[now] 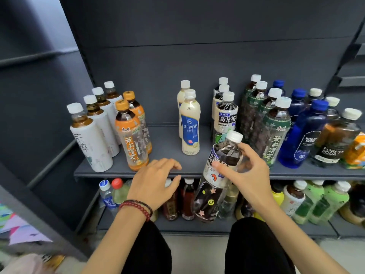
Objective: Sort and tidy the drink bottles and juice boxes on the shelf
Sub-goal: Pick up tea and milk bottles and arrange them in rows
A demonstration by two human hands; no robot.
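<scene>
The dark grey shelf (pixel 167 139) carries upright rows running front to back. From the left of the frame stand white-label tea bottles (pixel 88 139), orange-label bottles (pixel 131 135), cream milk-tea bottles (pixel 190 123), oolong tea bottles (pixel 226 115), green-label bottles (pixel 274 131) and blue bottles (pixel 302 135). An orange juice box (pixel 355 151) sits at the right edge. The lower shelf (pixel 177 224) holds mixed bottles (pixel 308 200).

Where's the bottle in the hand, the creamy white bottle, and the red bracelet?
held bottle (pixel 211 176), head view, on its white label
creamy white bottle (pixel 190 128), head view, on its blue label
red bracelet (pixel 138 207), head view, on the beads

The dark bottle (pixel 335 142) reads FOREST SODA.
</scene>
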